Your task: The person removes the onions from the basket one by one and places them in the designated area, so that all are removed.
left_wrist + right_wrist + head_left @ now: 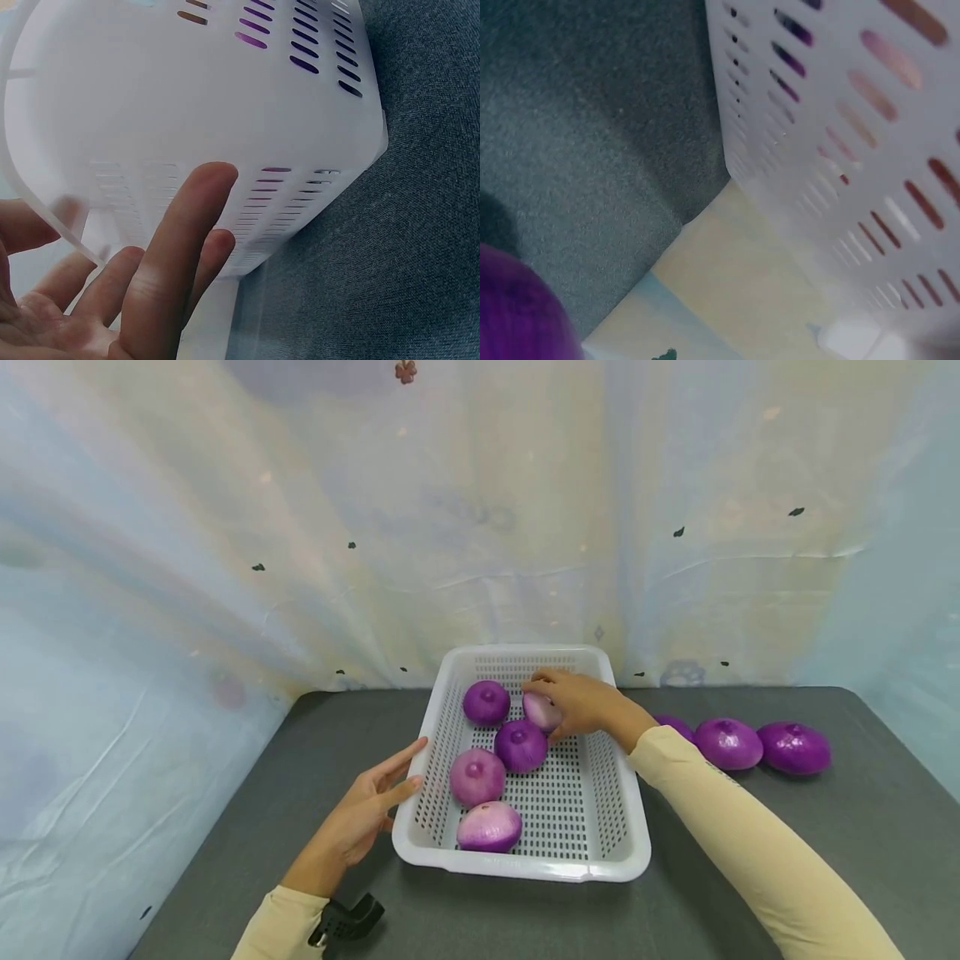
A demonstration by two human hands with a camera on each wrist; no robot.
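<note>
A white slotted plastic basket [585,797] stands on the dark table with several purple onions in it. My right hand [588,700] reaches over its right rim and grips a pale-sided purple onion [542,712] near the back. Touching that one is a darker onion [521,747]; another dark onion [486,702] lies to its left. Toward the front are a pinkish onion [477,777] and a two-toned onion [489,827] on its side. At the left rim, my left hand [366,810] rests thumb and forefinger on the edge; its other fingers [184,247] extend loosely along the outside wall.
Right of the basket, a row of purple onions lies on the table, including one glossy onion [728,744] and an end onion [793,747]; my right forearm partly covers the nearest. A black strap [351,917] is at my left wrist. A patterned curtain [480,527] hangs behind.
</note>
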